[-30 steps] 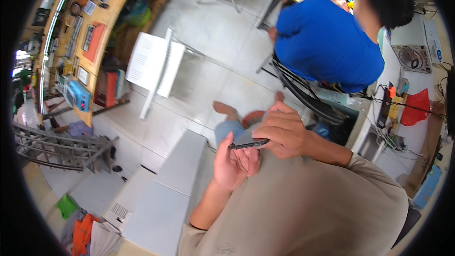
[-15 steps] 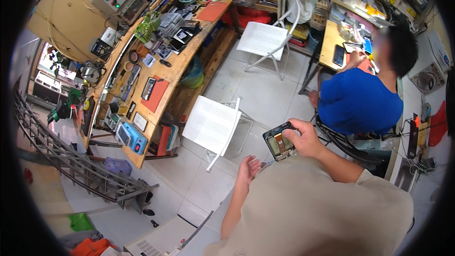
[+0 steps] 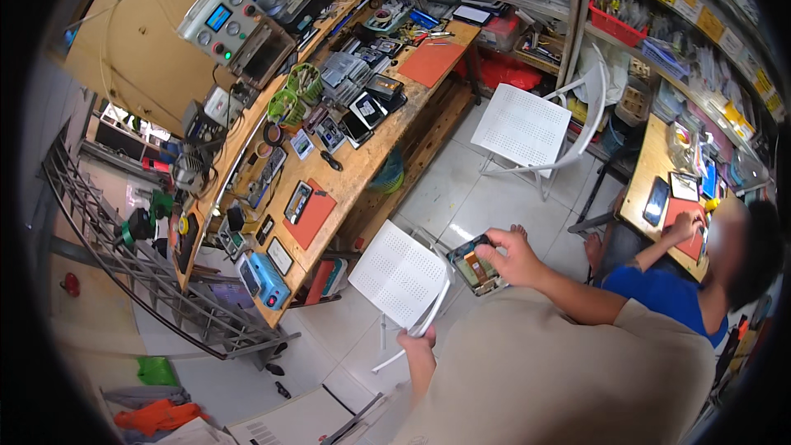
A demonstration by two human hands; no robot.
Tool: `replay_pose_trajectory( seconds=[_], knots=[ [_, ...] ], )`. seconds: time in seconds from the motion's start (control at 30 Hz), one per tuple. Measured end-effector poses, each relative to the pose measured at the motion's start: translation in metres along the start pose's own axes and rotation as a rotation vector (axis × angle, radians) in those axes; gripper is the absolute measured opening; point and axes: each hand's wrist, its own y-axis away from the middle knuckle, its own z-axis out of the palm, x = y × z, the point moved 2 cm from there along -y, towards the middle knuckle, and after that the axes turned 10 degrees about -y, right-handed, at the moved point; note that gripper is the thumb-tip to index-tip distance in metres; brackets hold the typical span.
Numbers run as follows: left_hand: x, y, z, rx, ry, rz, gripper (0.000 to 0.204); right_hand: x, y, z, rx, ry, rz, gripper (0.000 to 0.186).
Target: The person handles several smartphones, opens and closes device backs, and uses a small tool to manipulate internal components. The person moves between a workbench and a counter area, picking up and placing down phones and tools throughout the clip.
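My right hand [image 3: 515,259] grips an opened smartphone [image 3: 475,270] by its upper edge, thumb over its face. The phone's back cover is off, and a copper-coloured strip and inner parts show. My left hand [image 3: 418,343] is closed round the back frame of a white folding chair [image 3: 399,274], at the near end of its curved rail. The chair's perforated seat lies just ahead of my hands, beside the long workbench.
The wooden workbench [image 3: 362,166] carries phones, tools, an orange mat [image 3: 317,221] and a blue device [image 3: 262,282]. A second white chair [image 3: 523,124] stands farther off. On the right, a person in blue [image 3: 667,292] works at a small table [image 3: 642,170]. Metal railings [image 3: 124,268] run left.
My left hand has gone from loose, open fingers to a hold on the near chair's back. My right hand still holds the phone. The view has swung, shifting the room's contents.
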Motion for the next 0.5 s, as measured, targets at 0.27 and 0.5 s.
replay_pose_trajectory(
  seconds=[0.27, 0.5],
  knots=[
    [0.060, 0.047, -0.005, 1.212, -0.377, 0.984, 0.041, 0.025, -0.146, -0.114, 0.031, -0.276, 0.023, 0.018],
    [0.005, 0.001, 0.127, 0.057, -0.801, 0.943, 0.016, 0.041, -0.181, -0.141, 0.136, -0.349, 0.179, 0.018]
  ],
)
